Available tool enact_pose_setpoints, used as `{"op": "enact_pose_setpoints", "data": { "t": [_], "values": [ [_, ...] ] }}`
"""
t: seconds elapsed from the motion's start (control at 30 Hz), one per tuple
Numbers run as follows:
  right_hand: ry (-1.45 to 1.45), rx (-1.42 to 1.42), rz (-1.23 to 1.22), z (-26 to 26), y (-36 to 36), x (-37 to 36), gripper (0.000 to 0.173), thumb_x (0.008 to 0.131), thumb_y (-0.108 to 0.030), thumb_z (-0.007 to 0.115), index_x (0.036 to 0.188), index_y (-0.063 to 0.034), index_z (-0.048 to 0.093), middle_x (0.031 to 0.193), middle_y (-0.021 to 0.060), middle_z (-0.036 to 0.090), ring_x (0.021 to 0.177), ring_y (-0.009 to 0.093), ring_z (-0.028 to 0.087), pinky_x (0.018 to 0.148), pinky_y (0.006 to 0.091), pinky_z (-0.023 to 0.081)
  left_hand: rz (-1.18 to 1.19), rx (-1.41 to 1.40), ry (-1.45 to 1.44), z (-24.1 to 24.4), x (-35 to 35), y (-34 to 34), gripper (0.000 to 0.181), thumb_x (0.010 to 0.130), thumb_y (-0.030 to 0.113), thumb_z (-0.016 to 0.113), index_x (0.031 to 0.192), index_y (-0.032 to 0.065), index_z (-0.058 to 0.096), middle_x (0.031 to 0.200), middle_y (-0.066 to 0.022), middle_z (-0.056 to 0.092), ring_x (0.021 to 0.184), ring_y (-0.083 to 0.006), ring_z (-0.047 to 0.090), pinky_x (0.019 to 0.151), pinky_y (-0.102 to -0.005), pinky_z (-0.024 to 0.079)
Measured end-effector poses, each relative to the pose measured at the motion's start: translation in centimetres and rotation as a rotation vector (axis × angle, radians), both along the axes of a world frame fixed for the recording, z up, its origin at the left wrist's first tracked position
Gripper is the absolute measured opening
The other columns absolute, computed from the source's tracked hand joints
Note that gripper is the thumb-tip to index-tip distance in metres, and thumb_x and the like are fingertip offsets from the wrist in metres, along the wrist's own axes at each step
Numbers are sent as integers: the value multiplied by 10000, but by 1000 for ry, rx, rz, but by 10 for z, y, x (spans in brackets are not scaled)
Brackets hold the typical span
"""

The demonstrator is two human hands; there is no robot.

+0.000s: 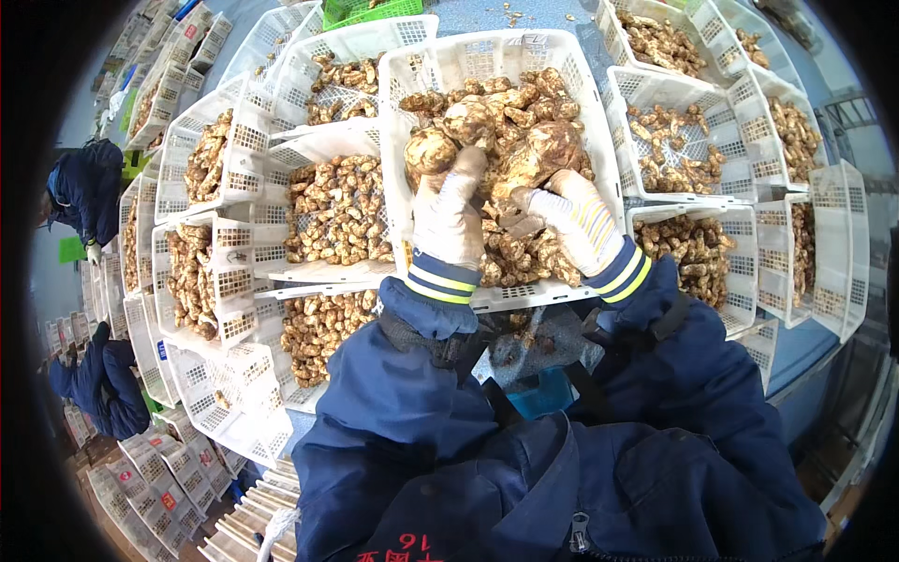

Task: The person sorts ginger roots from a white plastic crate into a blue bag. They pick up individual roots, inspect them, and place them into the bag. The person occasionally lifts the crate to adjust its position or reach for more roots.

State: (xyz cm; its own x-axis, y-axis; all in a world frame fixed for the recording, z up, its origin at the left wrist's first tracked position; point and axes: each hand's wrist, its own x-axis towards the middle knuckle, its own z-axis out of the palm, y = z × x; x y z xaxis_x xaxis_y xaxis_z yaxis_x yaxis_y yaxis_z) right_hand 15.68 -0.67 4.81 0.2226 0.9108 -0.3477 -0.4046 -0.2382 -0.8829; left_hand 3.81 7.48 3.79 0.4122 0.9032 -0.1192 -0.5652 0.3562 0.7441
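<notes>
Both hands, in pale fabric gloves with bare fingertips, are over a white perforated plastic crate (611, 151) heaped with knobbly brown mushrooms (555, 109). My left hand (449, 207) holds a large round-capped mushroom (430, 151), its thumb up against a second round cap (469, 121) beside it. My right hand (562, 218) grips the lower end of a big thick mushroom (551, 151), thumb and fingers around its base. Smaller mushrooms (523, 256) lie below and between the hands. The undersides of the held pieces are hidden.
White crates of small mushrooms flank the middle one, at left (337, 211) and right (685, 260). A green crate (372, 10) stands at the far edge. Two people in dark blue clothing (95, 183) (105, 386) are at far left. Slatted racking (260, 513) stands low left.
</notes>
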Motion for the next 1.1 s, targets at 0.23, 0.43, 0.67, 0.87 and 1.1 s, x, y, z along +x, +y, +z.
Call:
{"op": "enact_pose_setpoints", "data": {
  "t": [0.23,0.43,0.67,0.87,1.1],
  "values": [
    [-143,85,-44,-19,2,-26,396,788,-141,710,1083,16,497,996,102,608,849,152,561,711,309,479,54,-158,-65,-8,-3,4,364,817,123,635,1157,19,556,1076,-96,621,986,-241,594,907,-401,478],
    [109,34,12,-18,0,-11,419,845,-154,597,1213,-5,463,1012,93,608,806,177,625,650,279,524,5,-135,-57,-14,-4,1,405,787,14,630,1177,62,532,1016,-83,599,955,-210,577,882,-351,469],
    [310,28,-61,-13,-2,-3,377,854,-153,570,1183,9,487,905,105,627,643,164,629,488,233,489,-120,-31,86,-6,-6,-3,562,776,-18,623,1274,134,413,969,-55,563,854,-168,566,773,-299,473],
    [248,-83,-108,13,-4,-7,235,839,-200,604,974,-8,596,686,56,607,447,94,530,372,184,382,-25,8,118,11,-5,-4,499,773,0,619,1233,60,435,976,-78,583,890,-193,586,830,-340,492],
    [-137,133,-29,6,5,14,617,813,-317,681,1282,12,454,1123,104,585,1052,114,540,815,298,453,-49,-104,-62,-5,-15,14,304,821,113,632,1095,-4,569,1021,-114,638,969,-244,611,905,-382,484]
  ]
}}
